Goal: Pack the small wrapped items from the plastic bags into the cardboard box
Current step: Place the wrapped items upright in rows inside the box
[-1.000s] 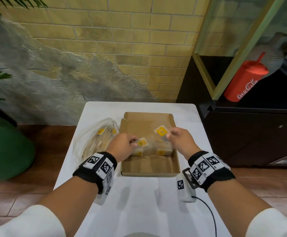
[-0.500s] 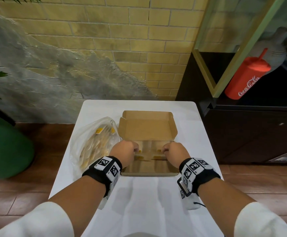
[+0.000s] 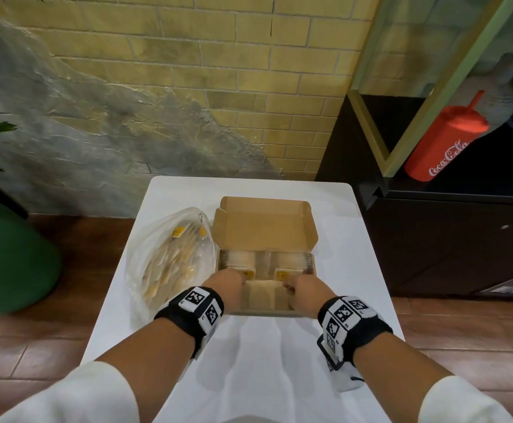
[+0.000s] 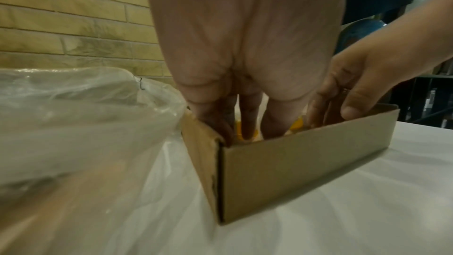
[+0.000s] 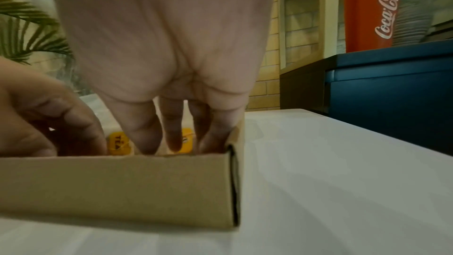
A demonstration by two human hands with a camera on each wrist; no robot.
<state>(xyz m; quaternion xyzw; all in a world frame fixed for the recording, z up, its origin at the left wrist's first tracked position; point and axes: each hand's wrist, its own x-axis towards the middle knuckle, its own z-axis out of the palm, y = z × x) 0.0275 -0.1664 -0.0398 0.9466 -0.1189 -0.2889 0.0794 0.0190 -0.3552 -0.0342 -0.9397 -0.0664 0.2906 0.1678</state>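
An open cardboard box (image 3: 264, 312) sits mid-table with its lid (image 3: 264, 230) folded back. Inside, two rows of clear-wrapped tea packets (image 3: 240, 261) with yellow labels (image 5: 120, 143) stand against the far side. My left hand (image 3: 227, 282) and right hand (image 3: 304, 288) both reach into the box, fingers pointing down against the nearest packets. In the left wrist view my fingers (image 4: 247, 123) are straight behind the box wall (image 4: 294, 172). The right wrist view shows the same for my right fingers (image 5: 171, 133). A clear plastic bag (image 3: 169, 257) with more packets lies left of the box.
The white table (image 3: 356, 270) is small, with edges close on both sides. A dark cabinet (image 3: 447, 245) holding a red Coca-Cola cup (image 3: 444, 141) stands to the right. A green pot (image 3: 7, 257) sits on the floor to the left, under a brick wall.
A second ago each hand held a packet above the box. Both hands have since come down into the box, and the packets now stand in the rows.
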